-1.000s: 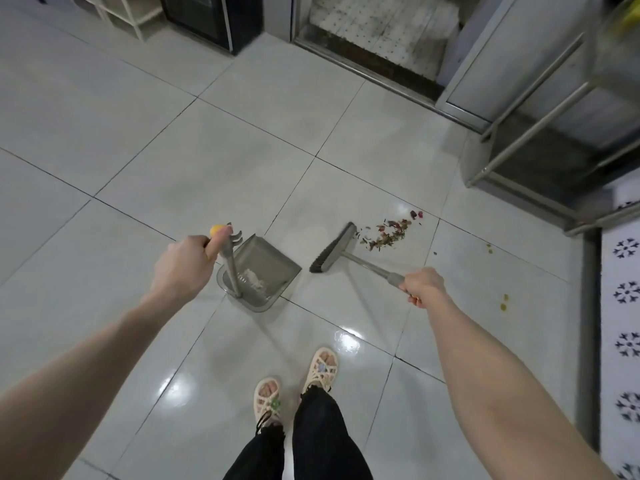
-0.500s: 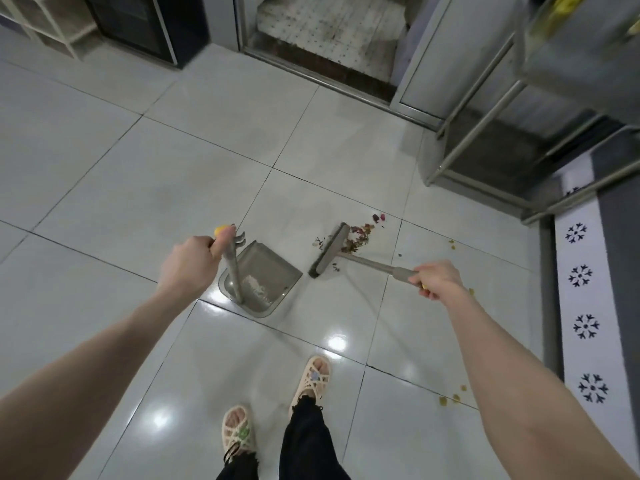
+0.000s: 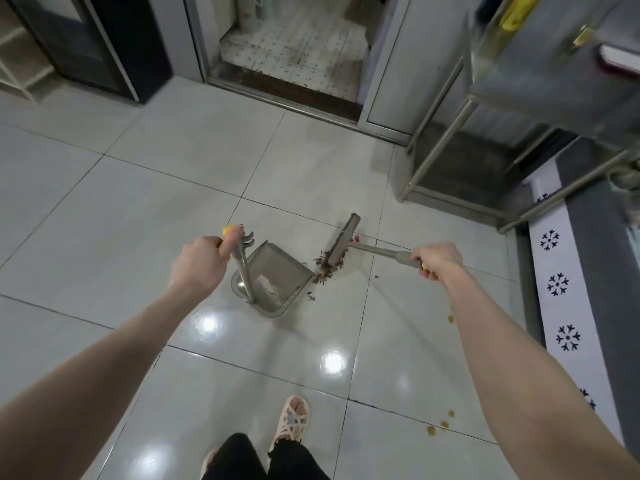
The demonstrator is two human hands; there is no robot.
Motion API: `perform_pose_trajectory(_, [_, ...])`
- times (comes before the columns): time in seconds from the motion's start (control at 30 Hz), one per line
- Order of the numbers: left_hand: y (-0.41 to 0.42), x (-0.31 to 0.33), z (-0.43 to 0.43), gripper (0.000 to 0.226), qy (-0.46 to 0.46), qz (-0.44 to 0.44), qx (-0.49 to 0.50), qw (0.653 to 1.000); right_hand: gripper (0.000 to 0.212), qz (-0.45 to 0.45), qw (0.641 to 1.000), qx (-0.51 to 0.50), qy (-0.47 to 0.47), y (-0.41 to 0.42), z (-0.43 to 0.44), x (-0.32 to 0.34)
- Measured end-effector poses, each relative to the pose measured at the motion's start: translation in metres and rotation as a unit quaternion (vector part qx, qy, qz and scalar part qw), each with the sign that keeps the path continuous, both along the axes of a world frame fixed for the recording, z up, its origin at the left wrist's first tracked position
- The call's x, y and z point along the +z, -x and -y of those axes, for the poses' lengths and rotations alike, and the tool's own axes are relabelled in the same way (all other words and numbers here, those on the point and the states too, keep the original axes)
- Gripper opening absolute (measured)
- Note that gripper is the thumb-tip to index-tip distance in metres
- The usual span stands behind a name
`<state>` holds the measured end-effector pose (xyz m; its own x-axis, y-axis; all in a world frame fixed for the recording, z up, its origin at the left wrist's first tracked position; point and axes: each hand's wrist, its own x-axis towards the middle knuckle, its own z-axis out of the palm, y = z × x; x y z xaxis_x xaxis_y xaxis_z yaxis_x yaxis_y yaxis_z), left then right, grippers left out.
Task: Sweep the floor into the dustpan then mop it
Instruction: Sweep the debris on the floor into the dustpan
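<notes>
— Pale glossy floor tiles (image 3: 138,220) underfoot, with lamp reflections. And for the task itself?

— Reddish-brown debris (image 3: 323,268) gathered in a small pile just at the open lip of the dustpan (image 3: 277,261), touching the broom head (image 3: 343,240). Not yet inside the pan; in there only some pale dust (image 3: 268,289) so far.

— Held how?

— Left hand (image 3: 199,263) wrapped round the top of the upright pan handle (image 3: 244,268), fingers curled tight, thumb against its yellow tip. Right hand (image 3: 438,259) closed round the broom handle (image 3: 384,251), fingers curled too.

— Which step, then?

— Judged as sweeping, near the end of one stroke. Probably called next for a short push over the lip, with the pan kept flat on the tiles. After that, for the yellow crumbs (image 3: 441,424) beside the right forearm, well apart from the pile. No mop seen anywhere.

— And further out?

— Metal rack (image 3: 450,161) at the right, doorway (image 3: 294,57) to a dotted floor ahead, dark cabinet (image 3: 86,39) at the left.
</notes>
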<state>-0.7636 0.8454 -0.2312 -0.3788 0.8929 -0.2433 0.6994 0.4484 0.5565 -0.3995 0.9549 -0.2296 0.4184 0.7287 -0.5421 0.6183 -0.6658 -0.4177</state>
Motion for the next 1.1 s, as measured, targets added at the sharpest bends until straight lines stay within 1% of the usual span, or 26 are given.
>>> perform_pose_trajectory(0.17, [-0.018, 0.005, -0.053, 0.071, -0.003, 0.0, -0.023, 1.0, 0.01, 0.05, 0.999, 0.018, -0.004, -0.019, -0.033, 0.006])
perform_pose_trajectory(0.33, [-0.021, 0.001, -0.115, 0.071, -0.012, 0.002, -0.052, 0.999, 0.022, 0.132, 0.989, 0.072, 0.006, -0.026, -0.07, 0.0])
perform_pose_trajectory(0.5, [-0.015, -0.002, -0.186, 0.067, -0.009, 0.018, -0.083, 0.996, 0.03, 0.186, 0.98, 0.074, 0.006, -0.011, -0.113, -0.003])
perform_pose_trajectory(0.57, [-0.01, -0.002, -0.217, 0.067, -0.01, 0.023, -0.101, 0.995, 0.029, 0.208, 0.975, 0.082, 0.005, -0.003, -0.136, -0.005])
perform_pose_trajectory(0.7, [-0.001, -0.002, -0.273, 0.068, 0.002, 0.028, -0.124, 0.992, 0.026, 0.24, 0.963, 0.115, 0.042, 0.016, -0.176, -0.017])
perform_pose_trajectory(0.83, [0.004, -0.002, -0.314, 0.064, -0.001, 0.033, -0.153, 0.988, 0.029, 0.268, 0.95, 0.139, 0.082, 0.033, -0.201, -0.034])
perform_pose_trajectory(0.9, [0.006, -0.005, -0.332, 0.062, 0.002, 0.031, -0.16, 0.987, 0.029, 0.246, 0.956, 0.127, 0.096, 0.04, -0.212, -0.044])
perform_pose_trajectory(0.97, [0.007, -0.008, -0.347, 0.063, 0.001, 0.032, -0.165, 0.986, 0.02, 0.185, 0.973, 0.079, 0.113, 0.043, -0.221, -0.053])
perform_pose_trajectory(1.0, [0.007, -0.009, -0.351, 0.064, 0.001, 0.031, -0.168, 0.985, 0.014, 0.129, 0.985, 0.034, 0.114, 0.043, -0.225, -0.057])
perform_pose_trajectory(1.03, [0.007, -0.011, -0.357, 0.066, 0.004, 0.03, -0.17, 0.985, 0.014, 0.051, 0.992, -0.029, 0.113, 0.042, -0.23, -0.061])
perform_pose_trajectory(1.07, [0.008, -0.012, -0.36, 0.068, 0.004, 0.027, -0.171, 0.985, 0.016, -0.038, 0.988, -0.096, 0.111, 0.041, -0.233, -0.062])
perform_pose_trajectory(1.1, [0.008, -0.014, -0.362, 0.069, 0.005, 0.022, -0.172, 0.985, 0.016, -0.116, 0.975, -0.149, 0.114, 0.041, -0.235, -0.061])
